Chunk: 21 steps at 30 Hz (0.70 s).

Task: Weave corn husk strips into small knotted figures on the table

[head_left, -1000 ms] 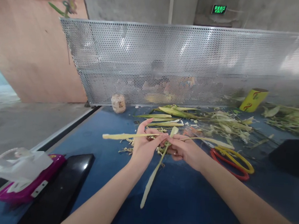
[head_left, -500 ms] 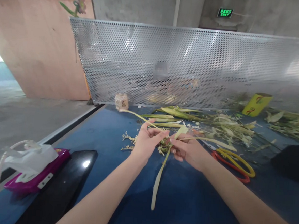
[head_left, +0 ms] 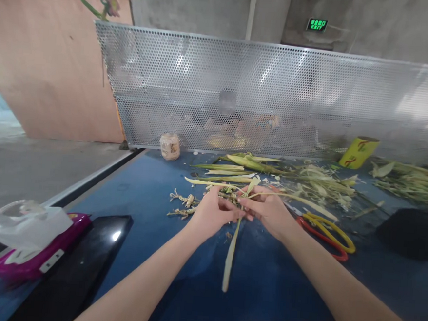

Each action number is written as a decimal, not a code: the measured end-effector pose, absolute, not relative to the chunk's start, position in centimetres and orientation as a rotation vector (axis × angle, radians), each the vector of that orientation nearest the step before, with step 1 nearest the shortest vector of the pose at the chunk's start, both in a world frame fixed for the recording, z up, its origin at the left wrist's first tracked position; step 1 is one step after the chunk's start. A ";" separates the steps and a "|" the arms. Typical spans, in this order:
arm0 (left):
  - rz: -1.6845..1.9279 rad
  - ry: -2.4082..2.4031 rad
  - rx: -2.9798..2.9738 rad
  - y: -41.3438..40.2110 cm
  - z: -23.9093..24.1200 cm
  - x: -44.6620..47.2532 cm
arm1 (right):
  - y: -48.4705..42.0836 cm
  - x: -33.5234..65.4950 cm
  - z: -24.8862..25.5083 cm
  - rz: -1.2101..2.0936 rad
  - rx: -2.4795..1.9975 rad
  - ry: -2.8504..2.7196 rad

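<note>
Leaf strips (head_left: 232,240), pale yellow-green, pinched between both my hands over the blue bench (head_left: 153,190), just left of the scissors (head_left: 328,229); one strip hangs down toward me, others fan out left and right. My left hand (head_left: 210,211) and right hand (head_left: 269,211) meet fingertip to fingertip, fingers closed on the strips where they cross. Beyond the scissors lies a heap of cut leaves (head_left: 318,180); two small woven bits (head_left: 181,202) sit well left of them.
</note>
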<state>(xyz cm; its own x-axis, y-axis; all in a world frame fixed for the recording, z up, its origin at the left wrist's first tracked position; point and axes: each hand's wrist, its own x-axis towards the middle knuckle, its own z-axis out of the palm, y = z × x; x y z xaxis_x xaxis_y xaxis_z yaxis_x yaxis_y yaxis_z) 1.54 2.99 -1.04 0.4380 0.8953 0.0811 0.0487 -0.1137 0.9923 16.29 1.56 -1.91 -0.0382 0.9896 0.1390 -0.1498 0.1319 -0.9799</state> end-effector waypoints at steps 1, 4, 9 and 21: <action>0.889 0.852 1.517 3.0 -1.1 1.5 | 1.6 16.3 -2.0 1.188 -0.992 -1.210; 0.863 0.849 1.474 3.0 -1.1 1.3 | 1.7 16.1 -2.1 1.156 -0.988 -1.226; 0.767 0.795 1.366 2.7 -0.4 1.3 | 1.7 16.0 -1.9 1.170 -0.951 -1.181; 0.719 0.754 1.443 2.7 -0.7 1.5 | 1.9 16.0 -1.8 1.205 -0.916 -1.137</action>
